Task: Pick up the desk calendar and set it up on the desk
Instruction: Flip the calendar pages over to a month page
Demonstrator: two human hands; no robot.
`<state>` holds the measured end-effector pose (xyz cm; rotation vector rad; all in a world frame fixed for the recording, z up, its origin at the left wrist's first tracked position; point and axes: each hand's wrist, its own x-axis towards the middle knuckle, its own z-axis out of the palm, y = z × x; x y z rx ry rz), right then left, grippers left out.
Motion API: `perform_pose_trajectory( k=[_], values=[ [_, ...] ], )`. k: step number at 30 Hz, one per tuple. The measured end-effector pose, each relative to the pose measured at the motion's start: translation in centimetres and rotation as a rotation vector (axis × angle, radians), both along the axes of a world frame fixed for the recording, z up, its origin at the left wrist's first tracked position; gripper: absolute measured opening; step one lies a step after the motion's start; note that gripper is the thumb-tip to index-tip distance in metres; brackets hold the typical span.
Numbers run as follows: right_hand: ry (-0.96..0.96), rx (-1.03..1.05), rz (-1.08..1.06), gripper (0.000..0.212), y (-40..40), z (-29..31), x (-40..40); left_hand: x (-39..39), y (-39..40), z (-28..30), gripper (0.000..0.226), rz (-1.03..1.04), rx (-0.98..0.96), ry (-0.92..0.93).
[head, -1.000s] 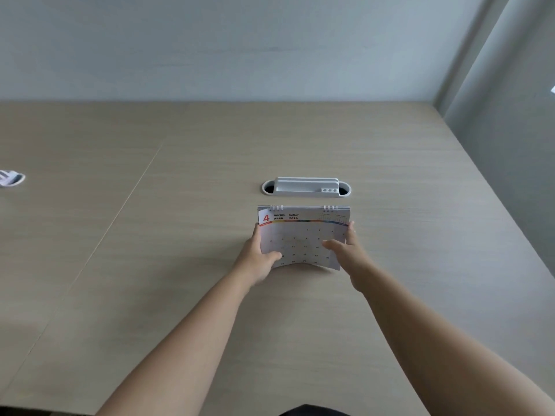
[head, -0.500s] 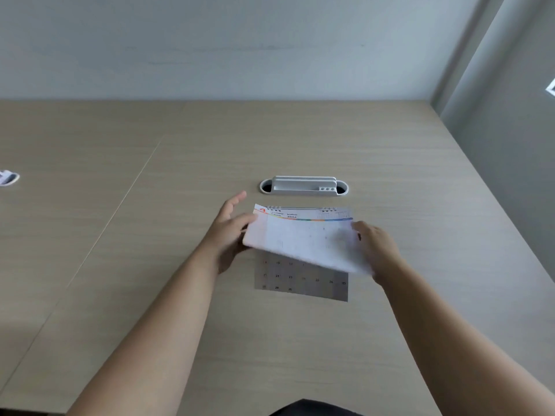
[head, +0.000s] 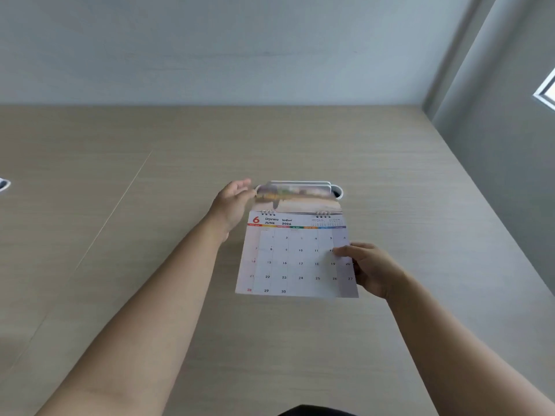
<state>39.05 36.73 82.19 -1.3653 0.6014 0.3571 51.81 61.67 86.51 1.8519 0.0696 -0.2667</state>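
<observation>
The desk calendar (head: 295, 259) is held above the wooden desk (head: 150, 235), its white June 2026 page facing me, two wire bindings along its top edge. Beyond the bindings, flipped pages with a blurred picture (head: 295, 196) stand back. My right hand (head: 371, 267) grips the calendar's right edge, thumb on the page. My left hand (head: 231, 202) is at the upper left corner with fingers spread, touching the left edge of the flipped pages; whether it grips them is unclear.
A white cable-port cover (head: 336, 190) set in the desk lies just behind the calendar, mostly hidden by it. A small white object (head: 4, 184) sits at the far left edge. A grey wall bounds the desk at the back and right.
The calendar has been lifted off the desk and raised toward me. Pages were flipped over the binding, from the April page to June. My left hand moved up to the top left corner.
</observation>
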Motion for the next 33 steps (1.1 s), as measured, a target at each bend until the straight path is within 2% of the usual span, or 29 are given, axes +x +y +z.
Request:
perform_pose_trajectory(
  k=[4, 8, 13, 15, 18, 21, 27, 33],
  values=[
    [-0.026, -0.029, 0.025, 0.018, -0.6, 0.0, 0.2, -0.6, 1.5, -2.9, 0.037, 0.005, 0.064, 0.128],
    [-0.001, -0.058, 0.031, 0.010, -0.4, -1.1, 0.2, -1.4, 1.6, -5.3, 0.028, 0.005, -0.006, 0.244],
    [0.047, -0.098, 0.019, 0.007, 0.0, -2.7, 0.6, -1.8, 1.4, -6.7, 0.014, 0.055, 0.000, 0.224],
    [0.061, -0.189, 0.018, 0.005, -0.1, -3.3, 1.0, -1.5, 1.5, -6.9, 0.008, 0.050, 0.007, 0.219],
    [0.053, -0.297, -0.013, 0.027, -0.2, -3.6, 1.8, -0.9, 1.4, -7.1, 0.002, 0.043, 0.005, 0.196],
    [0.023, -0.288, -0.048, 0.027, -0.1, -2.9, 3.1, -0.4, 0.8, -7.4, 0.008, 0.060, -0.024, 0.172],
    [-0.057, -0.294, -0.074, 0.046, -0.2, -1.9, 7.4, 1.1, -0.6, -8.0, 0.034, 0.156, -0.148, 0.209],
    [-0.096, -0.326, -0.164, 0.029, -1.4, -0.9, 12.0, 4.6, -2.2, -7.2, 0.034, 0.234, -0.192, 0.202]
  ],
)
